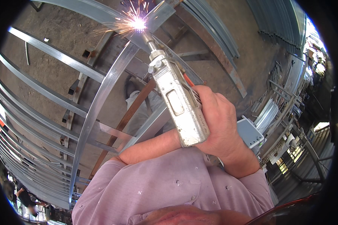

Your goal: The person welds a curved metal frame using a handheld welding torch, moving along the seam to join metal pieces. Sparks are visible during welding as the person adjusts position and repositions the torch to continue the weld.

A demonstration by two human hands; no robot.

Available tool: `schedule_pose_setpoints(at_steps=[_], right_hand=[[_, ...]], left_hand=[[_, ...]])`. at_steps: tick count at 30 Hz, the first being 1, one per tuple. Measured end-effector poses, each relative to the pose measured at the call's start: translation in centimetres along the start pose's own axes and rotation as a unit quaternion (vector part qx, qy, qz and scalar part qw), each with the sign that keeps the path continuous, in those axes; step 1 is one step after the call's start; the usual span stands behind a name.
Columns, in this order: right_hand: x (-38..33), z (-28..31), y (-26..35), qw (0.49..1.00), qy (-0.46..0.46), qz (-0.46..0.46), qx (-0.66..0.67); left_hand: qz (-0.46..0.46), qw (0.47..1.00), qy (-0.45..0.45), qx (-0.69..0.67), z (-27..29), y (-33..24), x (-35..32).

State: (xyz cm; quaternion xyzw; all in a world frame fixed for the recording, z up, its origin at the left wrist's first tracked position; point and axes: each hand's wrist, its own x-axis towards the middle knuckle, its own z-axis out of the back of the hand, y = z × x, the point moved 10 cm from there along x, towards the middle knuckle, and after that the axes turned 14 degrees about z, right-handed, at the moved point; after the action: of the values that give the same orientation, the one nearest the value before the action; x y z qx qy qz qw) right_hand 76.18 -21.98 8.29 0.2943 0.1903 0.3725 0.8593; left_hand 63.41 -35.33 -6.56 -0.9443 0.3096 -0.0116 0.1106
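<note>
Pink-sleeved forearms [169, 187] crossed at 6 o'clock, right hand [218, 120] clenched round grey welding torch [178, 101] at centre, tip sparking on steel frame [101, 93] toward 12 o'clock; left hand's state impossible to tell.

Welding torch [178, 101] gripped in right hand [218, 120], tip on metal frame [101, 93] ahead; left forearm [150, 148] crossed beneath torch.

We grip the silver welding gun [180, 107] in our right hand [219, 120], its tip touching the metal frame [101, 97] where bright sparks [138, 23] fly. Our left forearm [150, 148] crosses beneath the gun, its hand hidden behind it.
</note>
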Motion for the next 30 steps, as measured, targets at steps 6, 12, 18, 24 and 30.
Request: schedule_pose_setpoints(at_steps=[6,12,18,24,30], right_hand=[[-0.3,0.0,-0.1,1.0,0.003,-0.008,0.001],[-0.5,0.0,-0.1,1.0,0.008,-0.019,-0.001],[-0.7,0.1,0.0,1.0,0.008,-0.02,-0.004],[-1.0,0.0,-0.2,0.999,0.012,-0.035,0.005],[-1.2,0.1,-0.1,0.999,0.01,-0.034,0.006]], left_hand=[[0.001,1.0,0.0,0.012,-0.2,0.2,-0.1],[0.002,1.0,-0.001,0.022,-0.2,0.4,-0.3],[0.003,1.0,0.0,0.03,-0.2,0.6,-0.5],[0.008,0.999,-0.001,0.037,-0.1,0.7,-0.7],[0.013,0.999,0.0,0.047,-0.2,0.9,-0.9]])
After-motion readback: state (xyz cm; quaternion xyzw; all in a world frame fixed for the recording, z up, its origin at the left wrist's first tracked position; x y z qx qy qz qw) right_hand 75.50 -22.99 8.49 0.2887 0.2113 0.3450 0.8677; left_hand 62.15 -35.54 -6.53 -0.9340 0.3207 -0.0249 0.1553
